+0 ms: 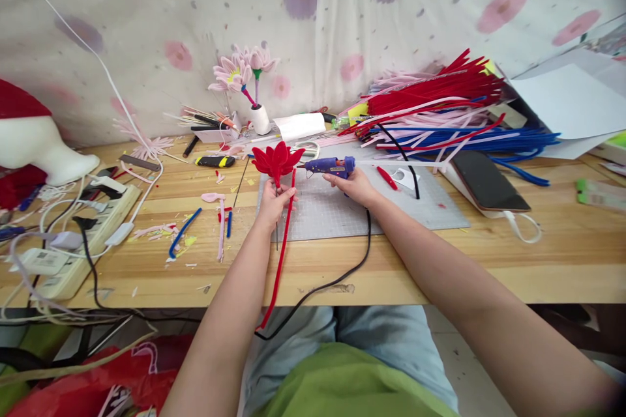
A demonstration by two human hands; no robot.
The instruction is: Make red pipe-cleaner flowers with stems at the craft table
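My left hand is closed round the stem of a red pipe-cleaner flower, whose petals spread above the fingers. A long red pipe cleaner also runs from the left fingertips down past the table edge. My right hand grips a blue hot glue gun. The gun's nozzle points left at the top end of the red pipe cleaner, just beside the flower; whether they touch I cannot tell. A clear glue stick sticks out of the gun's back, and its black cord hangs below.
A grey cutting mat lies under the hands. Bundles of red pipe cleaners and blue pipe cleaners stand behind. A phone is at right, a power strip at left. Pink flowers stand in a white vase.
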